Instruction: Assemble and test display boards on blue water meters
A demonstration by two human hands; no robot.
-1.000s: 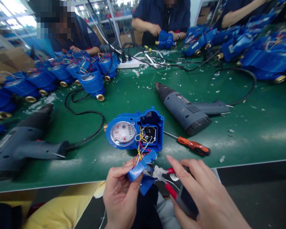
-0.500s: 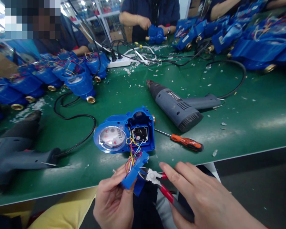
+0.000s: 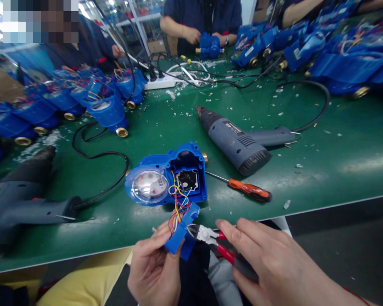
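Note:
My left hand [image 3: 156,263] pinches a blue plastic piece [image 3: 179,236] with a bundle of coloured wires [image 3: 178,212] running up from it. My right hand [image 3: 264,255] is closed round the red handles of diagonal cutters [image 3: 207,235]. The cutters' jaw tips are at the right edge of the blue piece; whether they touch it I cannot tell. Just beyond lies a blue water meter [image 3: 140,160] with a clear round dial cover and an open compartment, which the wires lead into.
A heat gun [image 3: 236,142] and an orange-handled screwdriver [image 3: 250,190] lie to the right; another heat gun [image 3: 28,204] is at left. Blue meters [image 3: 105,112] line both sides. A power strip [image 3: 161,83] with cables sits further back. Co-workers sit across the table.
The cutters' jaws look closer together than before. Both my hands have shifted slightly to the right. At far left, a co-worker's hand has been raised.

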